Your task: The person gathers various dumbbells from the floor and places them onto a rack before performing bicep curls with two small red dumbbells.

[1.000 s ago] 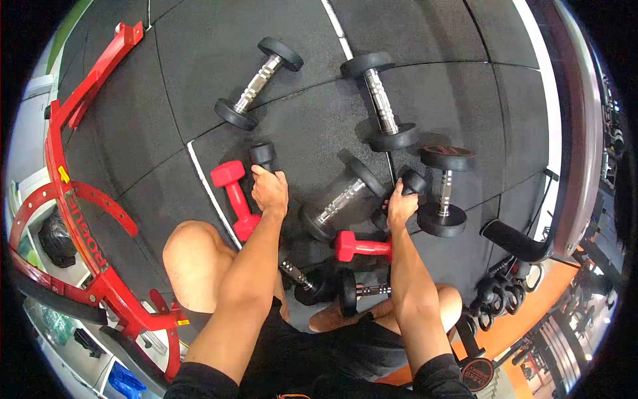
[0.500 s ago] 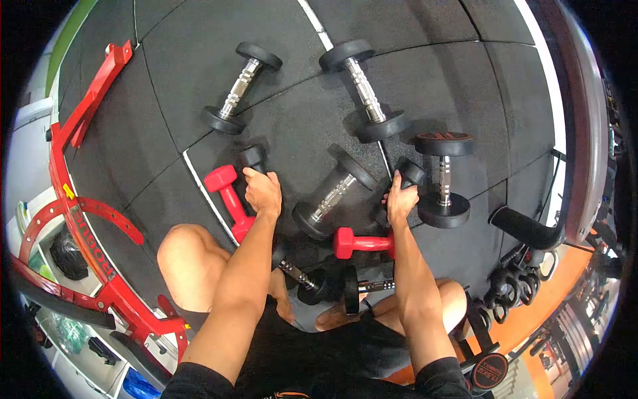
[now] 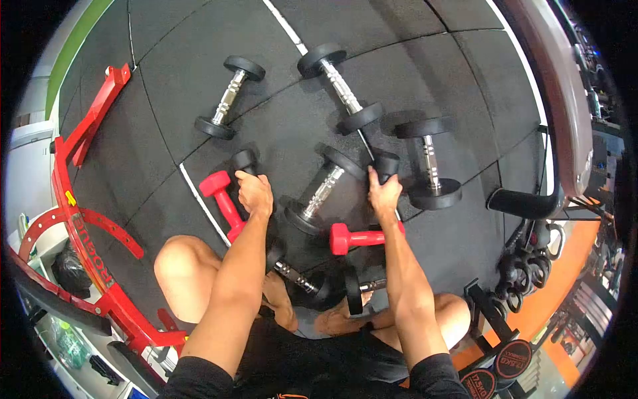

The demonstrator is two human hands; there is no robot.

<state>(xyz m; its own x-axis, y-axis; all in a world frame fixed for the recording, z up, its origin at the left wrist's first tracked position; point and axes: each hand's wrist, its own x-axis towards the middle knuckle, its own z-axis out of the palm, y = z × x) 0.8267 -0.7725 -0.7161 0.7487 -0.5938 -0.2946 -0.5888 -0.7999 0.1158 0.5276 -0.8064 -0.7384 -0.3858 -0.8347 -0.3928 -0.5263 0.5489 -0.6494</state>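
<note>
My left hand (image 3: 254,193) is closed around the handle of a small black dumbbell (image 3: 244,159), whose far end shows beyond my fingers. A second small black dumbbell (image 3: 385,164) is gripped in my right hand (image 3: 385,195); its near end is hidden. Between my hands lies a chrome-handled dumbbell (image 3: 323,191). Just left of my left hand is a red dumbbell (image 3: 224,205), partly behind my forearm. Another red dumbbell (image 3: 355,239) lies below my right hand, its right end partly covered by that forearm. To the right stands a chrome-handled dumbbell (image 3: 430,163).
Farther out on the black mat (image 3: 286,143) are two chrome-handled dumbbells, one left (image 3: 228,98) and one central (image 3: 341,86). Two smaller ones (image 3: 294,275) (image 3: 362,287) lie by my feet. A red metal frame (image 3: 93,256) stands left; kettlebells (image 3: 522,276) sit at right.
The view has shifted, so the floor items appear moved left. My right hand has turned its black dumbbell slightly and drawn it a little leftward. My left hand keeps its grip.
</note>
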